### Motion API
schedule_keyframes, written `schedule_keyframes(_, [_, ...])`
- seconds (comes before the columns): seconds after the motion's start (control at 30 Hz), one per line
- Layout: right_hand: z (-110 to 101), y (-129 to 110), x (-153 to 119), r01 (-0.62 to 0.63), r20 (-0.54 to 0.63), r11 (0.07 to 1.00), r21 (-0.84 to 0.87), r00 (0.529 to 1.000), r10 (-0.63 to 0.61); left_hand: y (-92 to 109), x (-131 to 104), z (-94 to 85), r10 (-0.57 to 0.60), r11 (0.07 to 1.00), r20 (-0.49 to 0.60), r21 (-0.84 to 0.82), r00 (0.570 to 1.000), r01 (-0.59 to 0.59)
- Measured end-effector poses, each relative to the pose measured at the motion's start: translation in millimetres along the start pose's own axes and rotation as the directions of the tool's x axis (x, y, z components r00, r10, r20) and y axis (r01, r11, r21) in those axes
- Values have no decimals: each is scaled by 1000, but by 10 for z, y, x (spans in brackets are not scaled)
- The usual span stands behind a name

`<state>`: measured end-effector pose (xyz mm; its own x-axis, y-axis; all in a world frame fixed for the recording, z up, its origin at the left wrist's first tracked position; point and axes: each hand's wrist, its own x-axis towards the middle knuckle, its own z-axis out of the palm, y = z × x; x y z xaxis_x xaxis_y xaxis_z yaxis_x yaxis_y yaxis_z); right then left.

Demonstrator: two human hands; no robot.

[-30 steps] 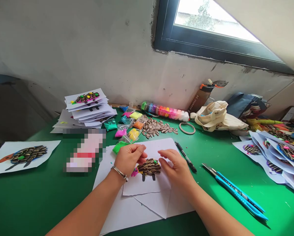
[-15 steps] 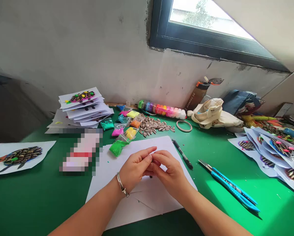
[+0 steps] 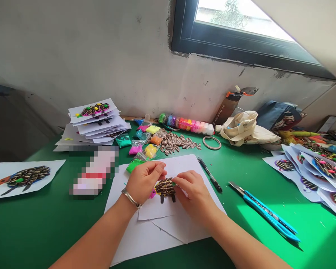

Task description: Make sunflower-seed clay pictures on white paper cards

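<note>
Over a sheet of white paper [image 3: 162, 235], my left hand [image 3: 145, 179] is closed, thumb and fingertips pinched together; whatever is between them is too small to make out. My right hand [image 3: 196, 190] curves over the right end of a small animal picture [image 3: 164, 188], made of striped sunflower seeds with a pink head and dark legs. Its thumb and fingertips close around a tiny bit of green clay [image 3: 174, 183] at the seeds. Part of the picture card is hidden behind both hands. Just beyond my left hand lies a bag of bright green clay [image 3: 134, 163].
Loose sunflower seeds [image 3: 175, 142], clay bags and a tape ring [image 3: 212, 142] lie at the back. A pen [image 3: 210, 175] and a blue utility knife [image 3: 266, 213], blade out, lie to the right. Picture stacks [image 3: 96, 129] stand left; more cards [image 3: 311, 175] lie right.
My hands were together at the fingertips and have parted. The left moved left, and the right came down at the seed picture, which now shows between them.
</note>
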<state>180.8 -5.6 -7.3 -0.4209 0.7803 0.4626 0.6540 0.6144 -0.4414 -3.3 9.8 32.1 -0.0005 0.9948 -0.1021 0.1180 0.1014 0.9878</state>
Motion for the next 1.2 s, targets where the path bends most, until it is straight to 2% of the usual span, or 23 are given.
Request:
schedule_keyframes(0.3, [48,-71,34,15,98,996,-91,995,-6,-80,13,45,71,988,4,141,997,-71])
schedule_keyframes(0.5, [8,-39,12,29,28,989,-148,999,-25,-99,4,41,150,939,9,312,989,-145])
schedule_keyframes(0.6, [3,-37,2,35,28,986,-164,999,-31,-101,0,43,179,912,14,373,984,-171])
schedule_keyframes(0.87, [-13,-83,-22,37,77,992,-117,997,-28,-125,23,54,220,870,29,445,975,-210])
schedule_keyframes(1.07, [-40,-52,-8,46,47,997,-61,998,-43,-128,15,41,225,856,37,469,974,-215])
schedule_keyframes(1.2, [-97,0,-6,33,-18,999,-2,999,-33,-109,17,48,219,855,37,474,975,-210])
